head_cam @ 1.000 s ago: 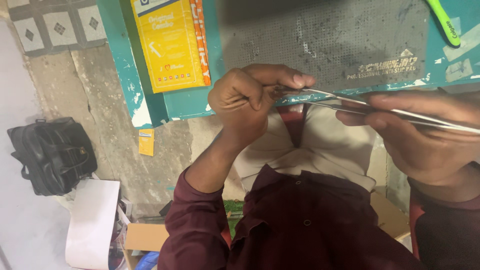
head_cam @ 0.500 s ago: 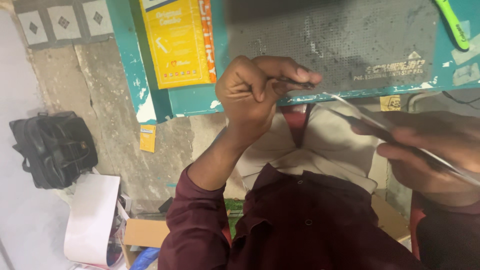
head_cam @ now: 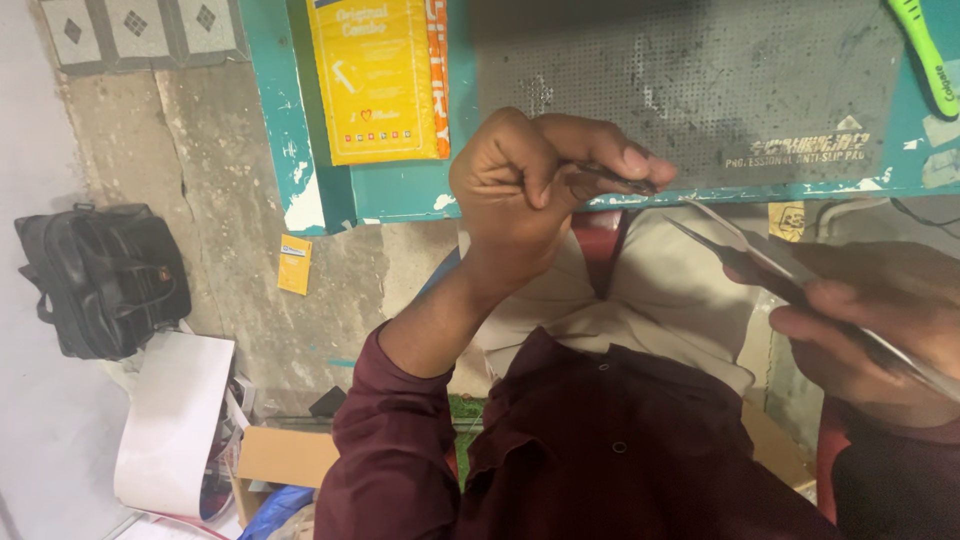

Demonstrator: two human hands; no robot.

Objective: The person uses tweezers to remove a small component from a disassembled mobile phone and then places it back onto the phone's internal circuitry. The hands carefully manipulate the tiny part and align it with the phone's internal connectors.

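My left hand is closed at the front edge of the teal workbench. Its thumb and fingers pinch a small thin dark part that sticks out to the right. My right hand is lower and to the right, over my lap, and grips a pair of metal tweezers. The tweezer tips point up and left toward the left hand, a short gap away from the part. What the part is cannot be made out.
A grey perforated mat covers the bench, with a yellow packet at its left and a green toothbrush at the right. On the floor lie a black bag, white paper, a cardboard box and a small yellow packet.
My right hand has drawn the tweezers down and to the right, away from the left hand. The left hand has stayed at the bench edge, still pinching the part.
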